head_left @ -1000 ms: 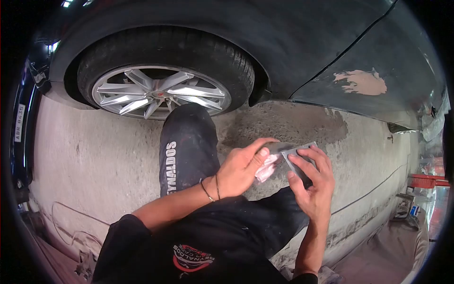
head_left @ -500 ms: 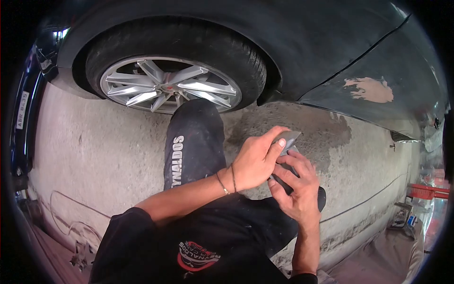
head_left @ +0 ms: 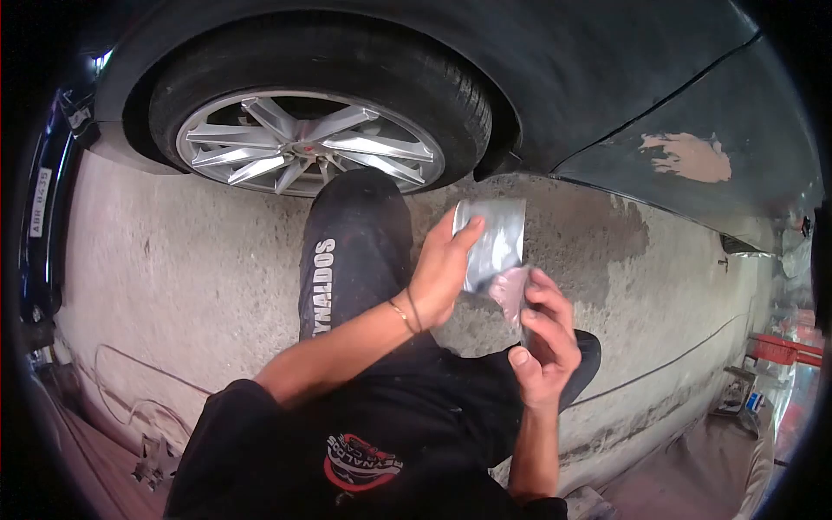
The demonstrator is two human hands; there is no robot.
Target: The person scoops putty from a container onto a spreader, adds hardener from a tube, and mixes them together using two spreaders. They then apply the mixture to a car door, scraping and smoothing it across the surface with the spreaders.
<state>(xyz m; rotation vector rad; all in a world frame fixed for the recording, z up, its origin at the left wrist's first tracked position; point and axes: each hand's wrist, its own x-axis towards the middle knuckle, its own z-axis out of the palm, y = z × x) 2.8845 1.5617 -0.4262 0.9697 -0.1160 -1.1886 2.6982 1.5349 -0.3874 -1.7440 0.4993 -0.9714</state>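
Observation:
My left hand [head_left: 442, 269] grips a flat, shiny metal filler spreader [head_left: 498, 238] by its left edge, thumb on its face. Grey smears mark the metal. At the spreader's lower right corner, my right hand [head_left: 550, 338] holds a second spreader [head_left: 525, 336], seen nearly edge-on between fingers and thumb. Pink body filler [head_left: 510, 290] clings to it, overlapping the corner of the first plate. Both hands are above my bent legs, in front of the dark car. A patch of similar pinkish filler [head_left: 689, 158] covers part of the car door [head_left: 624, 169].
Directly ahead is a tyre [head_left: 451, 104] with a silver alloy wheel [head_left: 303, 152], close to my knee [head_left: 360, 208]. The concrete floor [head_left: 217, 251] has a dark damp stain. Another car with a number plate [head_left: 41, 204] stands left; a red metal piece [head_left: 784, 349] is right.
My left hand has turned its spreader so the broad face shows. My right hand has shifted slightly down and left, and the pink filler has come into view.

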